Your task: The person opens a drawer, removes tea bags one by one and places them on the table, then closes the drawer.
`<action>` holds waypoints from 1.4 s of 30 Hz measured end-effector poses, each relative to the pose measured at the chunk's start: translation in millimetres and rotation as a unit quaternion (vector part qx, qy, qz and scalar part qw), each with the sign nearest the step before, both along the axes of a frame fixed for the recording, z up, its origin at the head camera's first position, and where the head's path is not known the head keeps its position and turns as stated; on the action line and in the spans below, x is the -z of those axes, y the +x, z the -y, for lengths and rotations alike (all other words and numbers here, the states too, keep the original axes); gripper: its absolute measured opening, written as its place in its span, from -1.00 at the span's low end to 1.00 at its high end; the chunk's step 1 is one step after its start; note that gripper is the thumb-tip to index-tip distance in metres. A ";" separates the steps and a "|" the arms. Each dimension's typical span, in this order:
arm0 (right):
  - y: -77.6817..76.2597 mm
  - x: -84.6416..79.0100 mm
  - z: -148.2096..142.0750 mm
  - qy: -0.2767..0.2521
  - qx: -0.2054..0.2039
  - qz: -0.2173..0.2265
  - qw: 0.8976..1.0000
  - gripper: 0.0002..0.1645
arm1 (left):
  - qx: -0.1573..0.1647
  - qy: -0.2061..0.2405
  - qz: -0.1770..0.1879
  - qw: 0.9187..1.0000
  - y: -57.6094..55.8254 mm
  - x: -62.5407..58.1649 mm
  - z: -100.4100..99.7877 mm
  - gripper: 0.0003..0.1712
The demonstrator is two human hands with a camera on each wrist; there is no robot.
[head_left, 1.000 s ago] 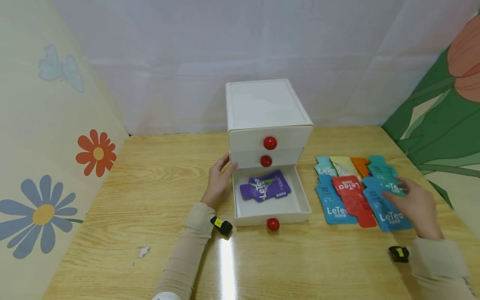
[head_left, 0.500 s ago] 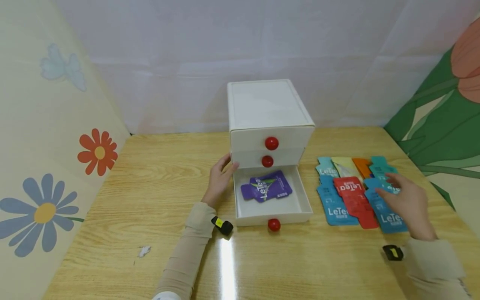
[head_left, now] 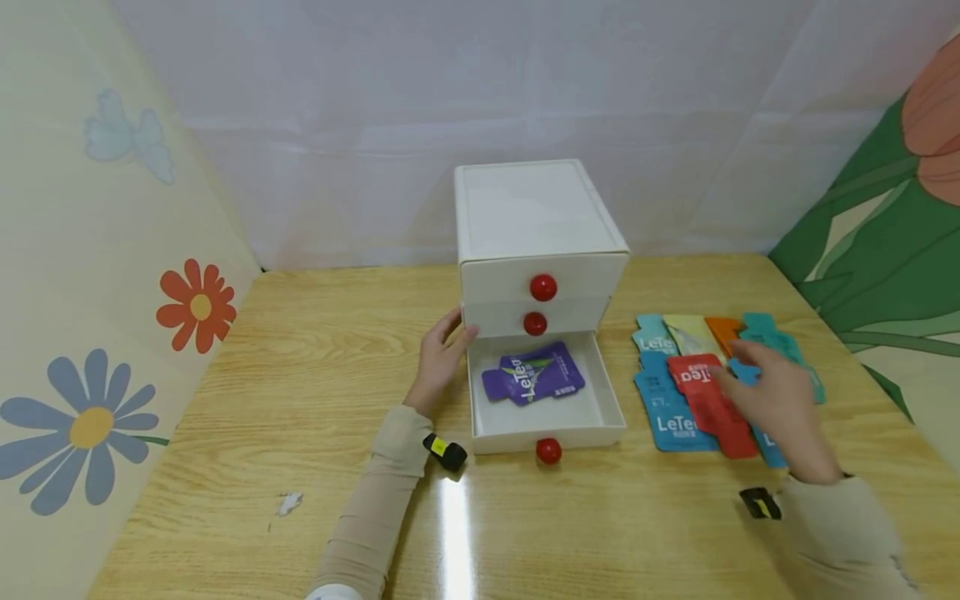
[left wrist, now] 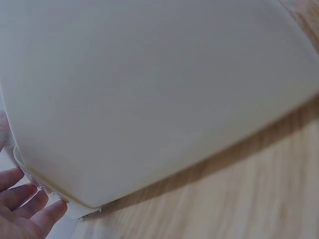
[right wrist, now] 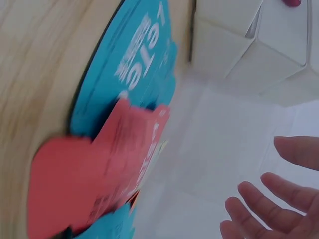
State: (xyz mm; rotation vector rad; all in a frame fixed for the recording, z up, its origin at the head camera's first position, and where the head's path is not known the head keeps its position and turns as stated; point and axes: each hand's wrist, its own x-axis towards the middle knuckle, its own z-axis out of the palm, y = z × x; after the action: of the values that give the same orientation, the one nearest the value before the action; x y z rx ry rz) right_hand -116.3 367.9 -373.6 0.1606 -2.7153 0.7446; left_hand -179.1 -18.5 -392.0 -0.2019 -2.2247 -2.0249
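Note:
A small white drawer box (head_left: 542, 212) stands on the table with its bottom drawer (head_left: 592, 408) pulled out. A purple LeTea sachet (head_left: 534, 374) lies flat in that drawer. My left hand (head_left: 435, 358) rests against the box's left side, and in the left wrist view its fingertips (left wrist: 61, 205) touch the box's corner. My right hand (head_left: 780, 408), fingers spread and holding nothing, hovers over a group of sachets. Under and beside it lie a red sachet (head_left: 708, 400), a blue sachet (head_left: 670, 408) and a teal sachet (head_left: 802, 358); another blue one is partly hidden.
Pale blue (head_left: 651, 336), yellow (head_left: 688, 332) and orange sachets (head_left: 722, 332) lie at the back of the group. Red knobs (head_left: 543, 287) stick out from the drawer fronts. A white cloth (head_left: 360, 133) hangs behind the table, with painted panels at both sides.
My right hand has moved left over the sachets, from the teal one toward the red one. The left hand, drawer and purple sachet have stayed in place.

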 end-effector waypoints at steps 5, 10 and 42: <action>-0.1 -5.1 23.8 -0.011 -0.036 -0.012 0.999 -0.50 | 0.000 0.001 0.002 1.000 -0.6 1.7 0.6 -0.49; -1.6 -10.8 44.3 -0.019 -0.054 -0.031 0.998 -0.52 | -0.001 -0.001 0.002 1.000 -0.5 1.0 0.9 -0.49; -32.8 -5.0 131.1 0.046 -0.293 0.036 0.954 -0.54 | 0.006 -0.002 0.011 1.000 -1.0 0.9 1.1 -0.48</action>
State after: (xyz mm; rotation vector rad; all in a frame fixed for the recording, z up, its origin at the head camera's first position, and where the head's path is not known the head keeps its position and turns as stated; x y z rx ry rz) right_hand -149.0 236.8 -368.6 1.0112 -2.7831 0.7778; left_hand -180.0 -19.6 -392.9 -0.1949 -2.2460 -2.0377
